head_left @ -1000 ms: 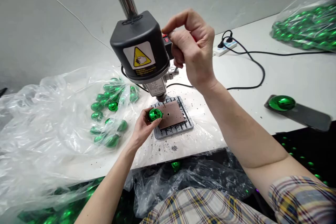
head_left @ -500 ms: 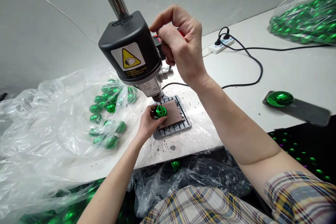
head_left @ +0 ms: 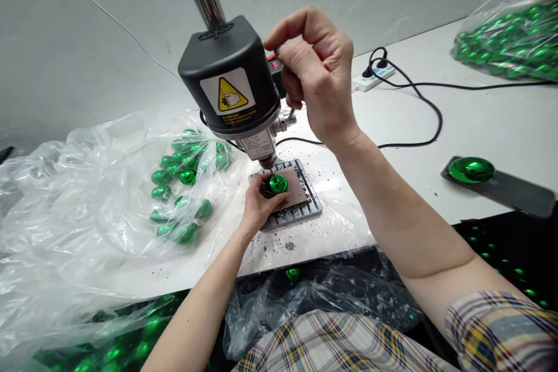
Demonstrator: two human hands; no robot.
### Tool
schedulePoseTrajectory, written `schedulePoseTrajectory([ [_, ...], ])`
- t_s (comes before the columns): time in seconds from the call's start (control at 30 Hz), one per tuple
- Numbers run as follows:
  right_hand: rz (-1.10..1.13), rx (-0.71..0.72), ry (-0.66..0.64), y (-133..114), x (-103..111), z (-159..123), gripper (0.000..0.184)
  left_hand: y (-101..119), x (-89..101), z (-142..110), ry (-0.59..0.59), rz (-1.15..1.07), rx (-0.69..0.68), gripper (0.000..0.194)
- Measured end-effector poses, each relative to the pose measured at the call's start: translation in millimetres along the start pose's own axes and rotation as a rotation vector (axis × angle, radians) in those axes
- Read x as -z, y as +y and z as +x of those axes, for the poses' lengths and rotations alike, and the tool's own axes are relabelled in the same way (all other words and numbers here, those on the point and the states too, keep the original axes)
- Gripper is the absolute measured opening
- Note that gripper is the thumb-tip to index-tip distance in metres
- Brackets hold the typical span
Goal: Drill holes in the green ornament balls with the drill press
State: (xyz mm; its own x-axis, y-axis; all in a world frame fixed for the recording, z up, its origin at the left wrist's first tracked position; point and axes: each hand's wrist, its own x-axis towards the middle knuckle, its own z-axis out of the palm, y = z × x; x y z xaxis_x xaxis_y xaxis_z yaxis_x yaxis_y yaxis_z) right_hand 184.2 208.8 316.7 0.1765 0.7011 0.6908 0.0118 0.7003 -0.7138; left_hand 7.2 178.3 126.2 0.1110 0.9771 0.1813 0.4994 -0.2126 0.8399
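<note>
My left hand (head_left: 258,200) pinches a shiny green ball (head_left: 278,183) between thumb and fingers. It rests on a flat brownish board (head_left: 297,186) on the slotted metal base (head_left: 312,204) of a bench drill press (head_left: 231,78). The drill chuck (head_left: 267,161) is just above the ball; I cannot tell whether the bit touches it. My right hand (head_left: 320,72) is raised beside the motor housing, fingers curled round the drill press handle. A bit of red shows behind the fingers, and most of the handle is hidden.
Loose green balls (head_left: 187,176) lie left of the base, partly under clear plastic sheeting (head_left: 87,186). Dark shavings dot the table (head_left: 405,110). On the right are a phone (head_left: 518,189) bearing a green ornament (head_left: 471,170), a power strip (head_left: 375,77) with a black cable, and a bag of green balls (head_left: 510,40).
The view has shifted, so the drill press appears farther right. My left hand and the ball have moved slightly right on the board. The right hand keeps its grip beside the housing.
</note>
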Motion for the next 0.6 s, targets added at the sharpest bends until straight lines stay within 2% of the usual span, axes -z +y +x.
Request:
schedulePoseTrajectory([
  [0.13, -0.014, 0.059, 0.019, 4.2, 1.1, -10.1, 0.011, -0.1, -1.0, -2.9, 0.003, -0.039, -0.003, 0.057],
  [0.27, -0.09, 0.082, 0.054, 7.7, 5.7, -32.8, 0.018, -0.6, -1.2, -4.3, 0.0, -0.042, -0.014, 0.056],
  [0.47, -0.133, 0.111, 0.104, 13.8, 11.0, -55.0, 0.018, -0.6, -0.9, -3.5, 0.015, -0.023, -0.091, 0.05],
  [0.6, -0.005, 0.293, 0.137, 27.9, 10.2, -55.2, 0.015, -2.4, -1.7, -3.2, 0.013, -0.016, -0.109, 0.05],
])
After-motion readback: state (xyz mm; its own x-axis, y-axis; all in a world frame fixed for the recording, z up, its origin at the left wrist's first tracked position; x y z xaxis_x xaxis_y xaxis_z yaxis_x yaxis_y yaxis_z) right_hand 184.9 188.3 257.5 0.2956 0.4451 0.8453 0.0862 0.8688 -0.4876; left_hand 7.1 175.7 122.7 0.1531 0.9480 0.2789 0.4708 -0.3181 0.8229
